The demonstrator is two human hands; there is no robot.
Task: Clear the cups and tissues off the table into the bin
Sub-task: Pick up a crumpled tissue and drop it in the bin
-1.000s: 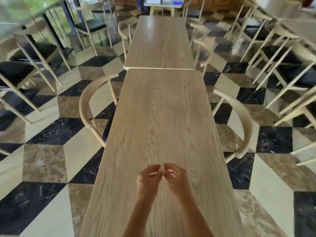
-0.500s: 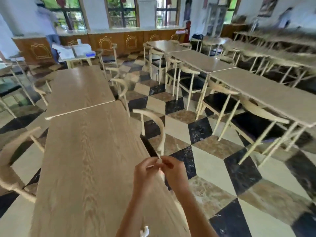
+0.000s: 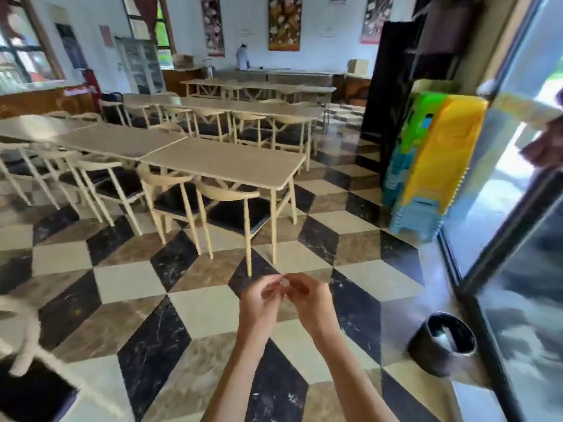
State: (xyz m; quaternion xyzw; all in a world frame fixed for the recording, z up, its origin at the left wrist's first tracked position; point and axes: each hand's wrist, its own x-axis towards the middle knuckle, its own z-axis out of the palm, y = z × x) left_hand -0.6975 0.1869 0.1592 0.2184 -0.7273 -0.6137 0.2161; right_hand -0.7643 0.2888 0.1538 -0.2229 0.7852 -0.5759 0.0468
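Observation:
My left hand (image 3: 259,303) and my right hand (image 3: 312,300) are held together in front of me over the checkered floor. Their fingertips pinch a small pale scrap (image 3: 285,283), which looks like tissue; it is too small and blurred to tell more. A black round bin (image 3: 426,348) stands on the floor at the lower right, beside the glass door, with something white inside it. The bin is well to the right of my hands and a little lower in view. No cups are in view.
Pale wooden tables (image 3: 225,162) with black-seated chairs (image 3: 231,205) fill the room ahead and to the left. A stack of coloured plastic stools (image 3: 426,166) stands by the glass door (image 3: 518,300). A chair back (image 3: 27,330) is at my lower left.
The view has swung right, from the long table to the floor, the door and the bin. My hands have stayed together, pinching the same small scrap.

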